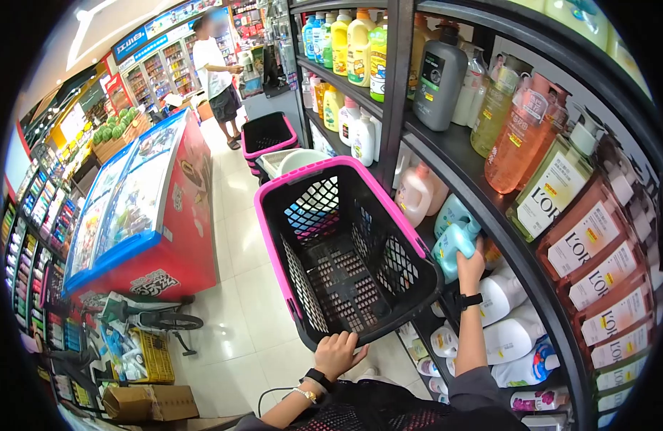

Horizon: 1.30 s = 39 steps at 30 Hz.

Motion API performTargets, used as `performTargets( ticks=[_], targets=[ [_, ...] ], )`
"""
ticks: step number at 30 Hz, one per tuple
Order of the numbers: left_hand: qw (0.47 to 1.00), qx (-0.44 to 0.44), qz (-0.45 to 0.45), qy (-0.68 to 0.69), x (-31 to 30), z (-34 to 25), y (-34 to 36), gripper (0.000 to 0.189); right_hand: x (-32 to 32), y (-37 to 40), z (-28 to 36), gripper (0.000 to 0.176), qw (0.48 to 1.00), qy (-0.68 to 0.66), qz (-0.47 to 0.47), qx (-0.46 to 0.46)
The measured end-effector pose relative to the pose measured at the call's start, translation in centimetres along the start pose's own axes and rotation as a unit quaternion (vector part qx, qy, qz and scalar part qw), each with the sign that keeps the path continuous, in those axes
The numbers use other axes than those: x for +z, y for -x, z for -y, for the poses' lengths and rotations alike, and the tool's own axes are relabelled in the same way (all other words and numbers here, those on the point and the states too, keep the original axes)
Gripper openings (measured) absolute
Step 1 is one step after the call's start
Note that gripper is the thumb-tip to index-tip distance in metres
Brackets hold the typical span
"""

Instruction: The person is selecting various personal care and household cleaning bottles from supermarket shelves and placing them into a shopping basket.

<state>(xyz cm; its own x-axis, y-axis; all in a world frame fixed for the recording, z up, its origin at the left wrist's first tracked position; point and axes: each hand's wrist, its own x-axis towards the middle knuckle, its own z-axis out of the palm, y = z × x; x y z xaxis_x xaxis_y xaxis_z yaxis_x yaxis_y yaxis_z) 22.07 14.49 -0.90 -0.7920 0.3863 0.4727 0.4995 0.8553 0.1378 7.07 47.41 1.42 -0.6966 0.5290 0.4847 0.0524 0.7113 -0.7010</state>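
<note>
My left hand (338, 355) is closed over the near rim of a black shopping basket (415, 243) with a pink edge. Nothing lies inside the basket, and its mesh walls and floor show. At the lower shelf on the right, my right hand (471, 263) is closed around a turquoise bottle (452, 248), near its top. The palm and part of the grip are hidden. Just behind it stands a second turquoise bottle (453, 210). Pale pink bottles (415, 194) are farther back on that shelf, and white bottles (505, 296) stand nearer me, beside my right wrist.
The black shelf rack (503, 197) runs along my right, with large pump bottles (514, 147) above my right arm. More baskets (268, 133) stand ahead. To the left are a red chest freezer (184, 215), a bicycle (155, 320) and a cardboard box (150, 402). A person (215, 68) stands farther off.
</note>
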Motion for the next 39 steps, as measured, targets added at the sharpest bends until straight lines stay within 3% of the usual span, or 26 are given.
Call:
performTargets(
  ticks=[4,10,13,14,20,24,31,34,36,39],
  targets=[
    [1.000,0.002,0.008,0.003,-0.1,0.0,0.1,0.033,-0.2,0.2,1.3,0.053,1.000,0.003,0.003,0.027],
    [1.000,0.008,0.025,0.002,-0.3,0.2,0.2,0.035,-0.8,0.2,3.5,0.040,1.000,-0.024,0.010,-0.008],
    [0.999,0.022,0.016,0.021,-0.2,0.5,0.2,0.033,-1.2,0.9,6.7,0.044,0.998,-0.019,0.005,-0.060],
    [0.999,0.025,0.013,0.028,0.0,0.5,0.3,0.033,-1.8,1.1,8.0,0.050,0.999,0.004,0.050,-0.014],
    [0.999,0.029,0.010,0.029,0.1,0.8,0.2,0.032,-4.9,1.4,14.5,0.044,0.994,-0.051,0.019,-0.094],
    [0.998,0.034,0.018,0.043,-0.4,0.8,0.1,0.031,-6.2,2.1,19.0,0.045,0.984,-0.112,0.090,-0.105],
    [0.998,0.037,0.040,0.044,-0.5,1.0,0.0,0.029,0.9,5.8,21.4,0.051,0.922,-0.190,0.323,-0.094],
    [0.998,0.039,0.031,0.045,0.0,1.2,0.2,0.028,7.2,8.2,19.9,0.055,0.899,-0.188,0.382,-0.103],
    [0.998,0.040,0.030,0.042,0.2,1.3,0.2,0.028,11.6,10.2,18.1,0.063,0.888,-0.180,0.418,-0.067],
    [0.998,0.039,0.010,0.041,0.7,1.4,0.4,0.029,17.6,14.0,14.9,0.082,0.854,-0.159,0.491,0.069]
  ],
)
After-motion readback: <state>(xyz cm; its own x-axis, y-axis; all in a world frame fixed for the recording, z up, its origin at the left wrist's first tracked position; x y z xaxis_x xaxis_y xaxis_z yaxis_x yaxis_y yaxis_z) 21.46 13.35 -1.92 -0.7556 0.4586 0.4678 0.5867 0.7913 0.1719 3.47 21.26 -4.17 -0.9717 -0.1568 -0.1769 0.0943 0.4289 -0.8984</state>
